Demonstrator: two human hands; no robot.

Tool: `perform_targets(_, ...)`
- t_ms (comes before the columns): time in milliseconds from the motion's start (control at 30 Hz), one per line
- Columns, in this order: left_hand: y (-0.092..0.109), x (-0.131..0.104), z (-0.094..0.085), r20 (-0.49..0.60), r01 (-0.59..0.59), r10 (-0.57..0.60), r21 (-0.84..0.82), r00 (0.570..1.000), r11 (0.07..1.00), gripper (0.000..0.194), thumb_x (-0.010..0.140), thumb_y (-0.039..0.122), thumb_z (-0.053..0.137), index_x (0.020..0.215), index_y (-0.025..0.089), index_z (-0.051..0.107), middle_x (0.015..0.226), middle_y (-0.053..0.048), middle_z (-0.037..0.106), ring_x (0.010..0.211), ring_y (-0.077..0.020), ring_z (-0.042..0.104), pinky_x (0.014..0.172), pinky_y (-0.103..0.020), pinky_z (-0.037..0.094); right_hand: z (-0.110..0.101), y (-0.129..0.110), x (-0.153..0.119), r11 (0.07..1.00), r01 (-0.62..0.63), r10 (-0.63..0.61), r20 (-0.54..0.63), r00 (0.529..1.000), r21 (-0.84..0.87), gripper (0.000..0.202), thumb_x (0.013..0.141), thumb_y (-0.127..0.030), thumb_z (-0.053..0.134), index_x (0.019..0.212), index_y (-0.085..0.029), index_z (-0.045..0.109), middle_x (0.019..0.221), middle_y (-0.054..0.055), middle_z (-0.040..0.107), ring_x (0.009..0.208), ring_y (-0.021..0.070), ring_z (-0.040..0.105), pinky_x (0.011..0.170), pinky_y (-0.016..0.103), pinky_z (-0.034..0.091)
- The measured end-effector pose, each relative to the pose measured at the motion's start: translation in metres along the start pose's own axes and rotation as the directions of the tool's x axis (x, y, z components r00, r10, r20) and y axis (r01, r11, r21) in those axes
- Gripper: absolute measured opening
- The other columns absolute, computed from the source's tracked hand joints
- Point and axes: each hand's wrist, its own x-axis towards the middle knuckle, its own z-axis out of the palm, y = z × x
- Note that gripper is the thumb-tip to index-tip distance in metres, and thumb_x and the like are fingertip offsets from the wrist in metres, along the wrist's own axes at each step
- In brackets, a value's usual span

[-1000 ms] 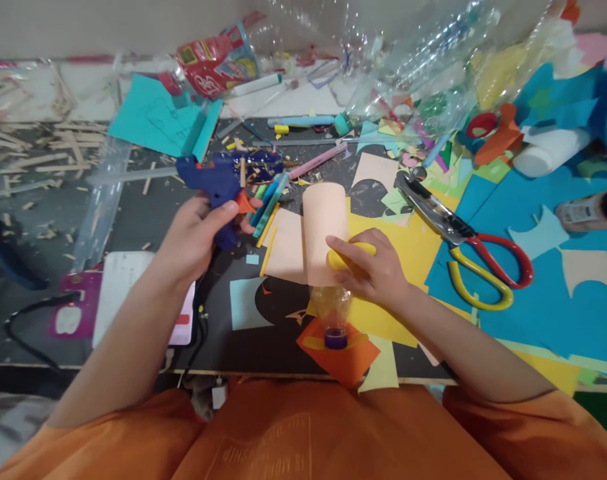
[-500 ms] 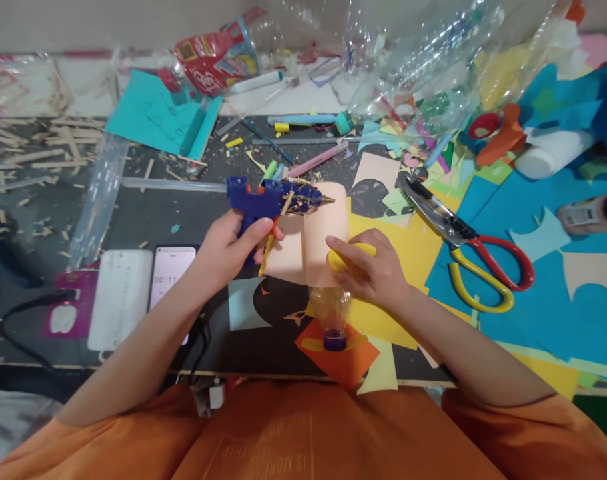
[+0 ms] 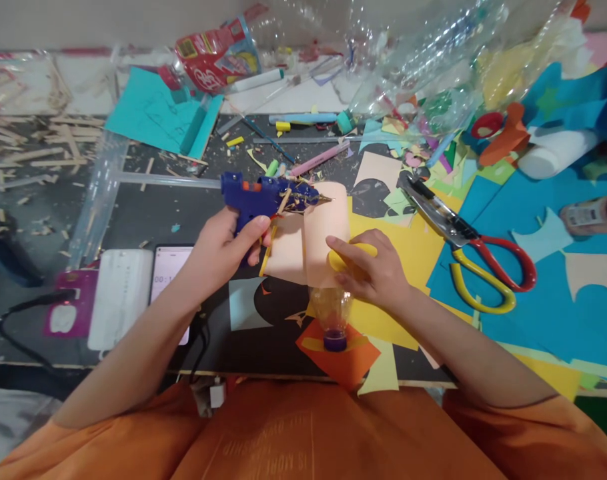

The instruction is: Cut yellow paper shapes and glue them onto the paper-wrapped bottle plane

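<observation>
My left hand (image 3: 233,243) is wrapped round a blue glue gun (image 3: 256,198), whose metal tip points right over the peach paper. A clear glue stick trails from its back. The peach paper (image 3: 326,217) is curved around a small plastic bottle (image 3: 332,307), which lies with its dark blue cap toward me. My right hand (image 3: 373,267) grips the bottle at its right side, with a yellow piece (image 3: 353,257) under the fingers and the index finger on the peach paper. Below the cap is an orange paper square (image 3: 353,365).
Large scissors (image 3: 463,247) with red and yellow handles lie at right on blue and yellow paper. A phone (image 3: 173,267), white power bank (image 3: 119,297) and cables are at left. Plastic bottles, markers and scraps crowd the back.
My left hand and the glue gun have shifted slightly to the left and up, with the tip a little farther left over the peach paper. My right hand holds its place.
</observation>
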Motion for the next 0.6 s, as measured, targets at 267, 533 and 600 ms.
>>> perform_targets(267,-0.001,-0.002,-0.008,-0.016,-0.002,0.003,0.045,1.000,0.999,0.039,0.087,0.052,0.060,0.067,0.021,0.049,0.054,0.005,0.053,0.035,-0.0050,0.045,0.035,-0.018,0.037,-0.002,0.000,0.000,1.000,-0.019,0.020,0.060,0.998,-0.020,0.040,0.099,-0.045,0.043,0.123,-0.021,0.064,0.081,0.006,0.060,0.075,0.0200,0.056,0.069,0.035,0.045)
perform_targets(533,-0.005,0.000,-0.020,-0.011,0.031,-0.030,0.040,0.999,0.999,0.047,0.082,0.064,0.061,0.073,0.018,0.062,0.044,0.005,0.053,0.035,-0.0086,0.046,0.039,-0.023,0.036,-0.002,0.000,0.002,1.000,0.011,-0.011,0.011,1.000,0.003,0.040,0.099,-0.042,0.042,0.119,-0.016,0.065,0.079,0.006,0.060,0.073,0.0197,0.055,0.067,0.034,0.046)
perform_targets(600,-0.004,-0.002,-0.018,-0.086,0.055,-0.056,-0.013,0.995,0.998,0.044,0.082,0.061,0.064,0.074,0.018,0.064,0.041,0.006,0.052,0.035,-0.0089,0.046,0.039,-0.023,0.036,0.000,0.001,0.000,1.000,0.005,-0.005,0.010,1.000,0.021,0.039,0.098,-0.041,0.045,0.123,-0.018,0.062,0.081,0.006,0.060,0.073,0.0200,0.054,0.067,0.034,0.045)
